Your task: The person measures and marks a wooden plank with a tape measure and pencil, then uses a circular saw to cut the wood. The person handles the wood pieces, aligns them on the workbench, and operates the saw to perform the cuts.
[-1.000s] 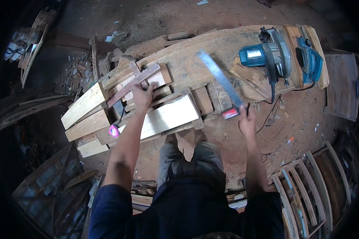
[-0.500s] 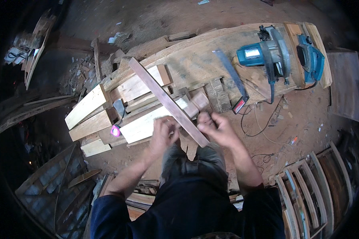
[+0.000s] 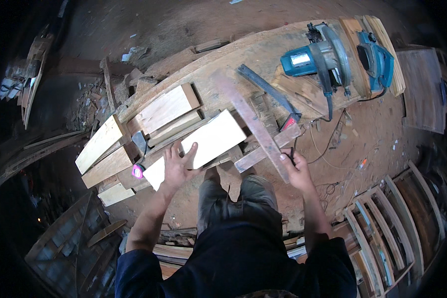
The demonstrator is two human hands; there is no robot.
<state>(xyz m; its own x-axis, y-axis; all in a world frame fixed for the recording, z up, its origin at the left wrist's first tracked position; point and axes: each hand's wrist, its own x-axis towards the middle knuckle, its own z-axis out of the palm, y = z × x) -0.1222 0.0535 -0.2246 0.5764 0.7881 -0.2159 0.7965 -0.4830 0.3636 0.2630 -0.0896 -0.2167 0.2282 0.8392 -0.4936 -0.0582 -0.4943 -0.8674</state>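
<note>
My left hand (image 3: 176, 169) rests with spread fingers on a pale board (image 3: 213, 134) at the bench's near side. My right hand (image 3: 295, 171) grips a wooden T-square (image 3: 248, 116), its long blade slanting away, slightly blurred, across the bench, its crosspiece near me; a small dark item in the same fingers is too small to name. Beyond it lies a metal square (image 3: 263, 82) with a red-and-black handle. A pink tape measure (image 3: 137, 171) sits left of my left hand.
The bench (image 3: 218, 59) carries stacked boards (image 3: 161, 107), a teal circular saw (image 3: 303, 62) and a teal electric planer (image 3: 380, 67). Cables (image 3: 315, 149) trail over the floor. Curved wooden frames (image 3: 402, 223) stand lower right; scrap wood (image 3: 92, 99) lies at left.
My right hand let go of the metal square and took the wooden T-square, swinging it right of the pale board. My left hand left the wooden square and moved onto that board.
</note>
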